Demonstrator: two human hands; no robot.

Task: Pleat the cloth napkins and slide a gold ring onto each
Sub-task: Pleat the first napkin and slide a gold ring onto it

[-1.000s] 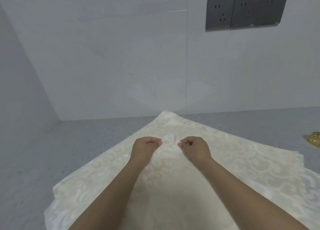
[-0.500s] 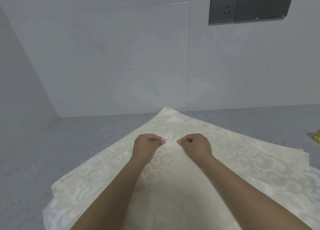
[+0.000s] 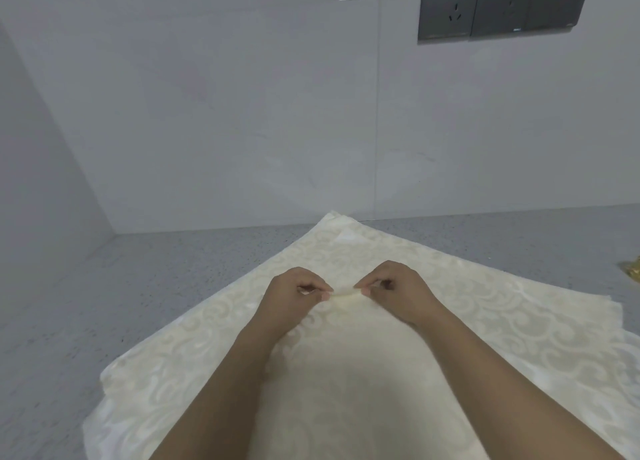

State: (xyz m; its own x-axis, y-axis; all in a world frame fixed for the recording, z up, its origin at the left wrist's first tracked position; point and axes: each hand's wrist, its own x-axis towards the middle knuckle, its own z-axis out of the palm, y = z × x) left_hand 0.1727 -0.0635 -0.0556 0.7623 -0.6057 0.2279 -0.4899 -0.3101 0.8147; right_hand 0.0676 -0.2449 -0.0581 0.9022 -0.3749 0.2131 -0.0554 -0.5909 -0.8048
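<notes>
A cream cloth napkin [image 3: 502, 324] with a swirl pattern lies spread on the grey counter, one corner pointing at the back wall. More cream cloth shows under its edges. My left hand [image 3: 294, 297] and my right hand [image 3: 394, 290] sit close together at the napkin's middle. Each pinches the cloth between thumb and fingers, and a small raised fold stands between them. A gold ring [image 3: 632, 271] shows partly at the right edge of the view, on the counter.
The speckled grey counter [image 3: 145, 286] runs left and back to pale walls that meet in a corner at the left. A dark socket panel [image 3: 498, 6] is mounted high on the back wall.
Both hands have closed in on each other and lifted a small ridge of cloth between their fingertips. The view has tilted slightly.
</notes>
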